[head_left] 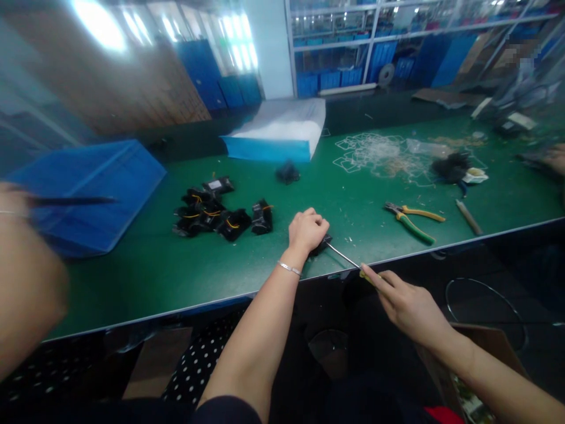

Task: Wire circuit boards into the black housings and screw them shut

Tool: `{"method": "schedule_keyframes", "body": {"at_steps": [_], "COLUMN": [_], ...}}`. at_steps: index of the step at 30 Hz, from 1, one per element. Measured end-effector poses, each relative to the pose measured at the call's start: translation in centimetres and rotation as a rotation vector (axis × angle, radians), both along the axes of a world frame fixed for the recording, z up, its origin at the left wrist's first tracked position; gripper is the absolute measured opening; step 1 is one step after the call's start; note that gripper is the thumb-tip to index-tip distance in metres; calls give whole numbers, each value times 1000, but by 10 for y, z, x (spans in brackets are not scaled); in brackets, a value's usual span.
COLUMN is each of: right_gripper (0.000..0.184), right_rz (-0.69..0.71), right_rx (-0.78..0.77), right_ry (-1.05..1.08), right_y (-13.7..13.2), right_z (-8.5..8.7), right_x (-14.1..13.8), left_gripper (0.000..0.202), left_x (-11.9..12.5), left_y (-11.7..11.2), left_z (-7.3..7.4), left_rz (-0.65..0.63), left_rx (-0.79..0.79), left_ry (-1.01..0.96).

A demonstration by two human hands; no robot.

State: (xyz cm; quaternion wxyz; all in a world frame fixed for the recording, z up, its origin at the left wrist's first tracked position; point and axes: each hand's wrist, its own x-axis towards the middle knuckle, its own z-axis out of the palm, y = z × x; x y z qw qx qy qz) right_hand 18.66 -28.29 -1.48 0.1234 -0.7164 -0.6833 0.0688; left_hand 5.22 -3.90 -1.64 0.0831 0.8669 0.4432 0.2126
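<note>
My left hand (pixel 308 229) is closed over a small black part (pixel 321 245) near the table's front edge and presses it against the green top; most of the part is hidden under my fingers. My right hand (pixel 399 300) grips a screwdriver (pixel 345 256) by its yellowish handle. Its metal shaft points up and left, and the tip meets the black part beside my left hand. To the left lie several black parts with yellow wires (pixel 210 215), and one of them (pixel 262 217) sits a little apart.
Pliers (pixel 410 221) with yellow and green handles lie right of my hands, near a thin rod (pixel 468 217). Behind are tangled white ties (pixel 375 150) and a white-and-blue bag (pixel 273 132). A blue bin (pixel 88 194) stands left, where a co-worker's blurred arm (pixel 26 282) reaches in. Another person's hand (pixel 555 158) shows far right.
</note>
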Motion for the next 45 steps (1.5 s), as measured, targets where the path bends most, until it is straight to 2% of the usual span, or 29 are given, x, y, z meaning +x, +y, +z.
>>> {"method": "schedule_keyframes", "body": {"at_steps": [3,7,11,14,17,21,25,31,35,39,42,45], "right_gripper": [60,63,68,67,66,68,67,63,66,65,64,61], "right_rz": [-34,-81,-202,-322,-366,-337,-333,-335,-332,-333,-314,-258], "right_rx": [-40,-130,-281,-294,-270,-254,-251,-253,-282,-339,-287,-172], "right_ry": [224,701,1347,1611,1554,1341,1255,1451,1446,1457,1325,1067], "right_y": [-1,-3,-5,-4,-2,-3,-6,-2,3,6,5,4], "right_z": [11,24,28,26,23,17,12,18,24,23,16,8], "right_x": [-3,-7,-11,-15,-18,-20,-21,-16,-10,-7,-11,-17], "left_gripper": [31,31,33,32,31,30,30,31,30,28,27,26], "left_x": [0,-1,-2,-2,-2,-1,-1,-1,-1,2,4,5], "left_y": [0,0,0,0,0,-1,-1,-1,-2,-4,-5,-5], "left_z": [1,3,4,3,3,5,5,5,5,5,4,5], "left_rz": [-1,-4,-17,-20,-19,-3,0,-16,-13,35,64,68], "left_rx": [-3,-32,-31,-30,-26,-37,-43,-54,-39,-37,-22,-32], "left_ry": [4,21,18,9,5,14,-1,-17,-12,16,17,23]}}
